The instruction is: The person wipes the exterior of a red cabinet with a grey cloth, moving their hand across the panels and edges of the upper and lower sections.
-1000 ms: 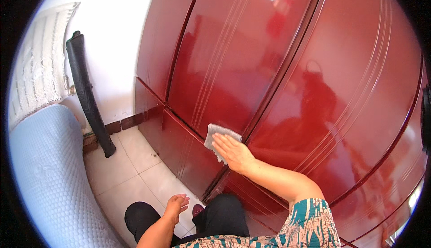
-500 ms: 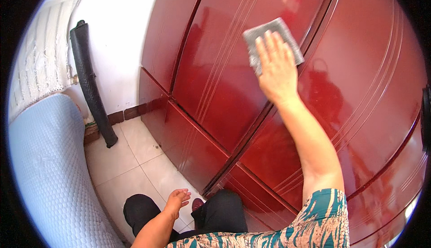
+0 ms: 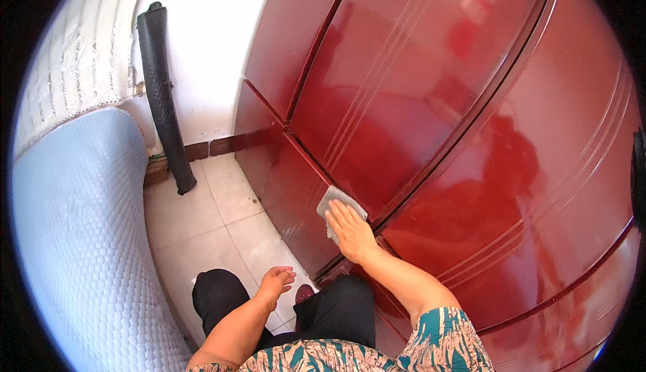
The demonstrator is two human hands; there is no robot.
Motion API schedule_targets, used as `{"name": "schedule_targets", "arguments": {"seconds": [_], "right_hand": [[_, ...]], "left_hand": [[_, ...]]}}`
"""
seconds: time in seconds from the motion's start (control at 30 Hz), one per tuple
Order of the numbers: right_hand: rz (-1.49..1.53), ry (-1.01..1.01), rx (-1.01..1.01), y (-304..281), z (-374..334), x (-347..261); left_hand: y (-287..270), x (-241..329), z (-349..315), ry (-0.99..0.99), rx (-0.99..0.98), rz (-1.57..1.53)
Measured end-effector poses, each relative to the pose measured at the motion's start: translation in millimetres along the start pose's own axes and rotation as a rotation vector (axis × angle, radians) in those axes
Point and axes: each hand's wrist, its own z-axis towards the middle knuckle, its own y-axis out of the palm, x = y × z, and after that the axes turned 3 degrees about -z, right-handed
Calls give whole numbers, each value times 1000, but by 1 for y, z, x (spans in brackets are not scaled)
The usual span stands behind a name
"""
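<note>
Against the red wardrobe door [image 3: 431, 123], right hand [image 3: 351, 233], fingers flat on grey cloth [image 3: 338, 204]; left hand [image 3: 274, 282] loosely open.

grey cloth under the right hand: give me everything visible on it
The grey cloth is a small, flat, roughly rectangular pad, pale grey and soft-looking. It lies pressed flat against the glossy dark-red wardrobe door, low down near the seam between panels. The right hand covers its lower part, palm and fingers spread; its upper corner shows.

I see no packages, labels, signs or screens anywhere in my view.
</note>
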Motion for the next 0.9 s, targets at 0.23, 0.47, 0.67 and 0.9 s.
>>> {"name": "schedule_targets", "arguments": {"seconds": [0.23,0.47,0.67,0.9], "right_hand": [[-126,-172,-199,51,-21,-14],[-256,-33,10,6,65,9],[-333,-49,-117,33,82,0],[-380,-315,-422,107,55,-43]], "left_hand": [[14,-2,-10,-52,-109,29],[-1,-19,-1,-48,-100,106],[9,-11,-15,-38,-153,86],[12,-12,-30,-113,-300,154]]}}
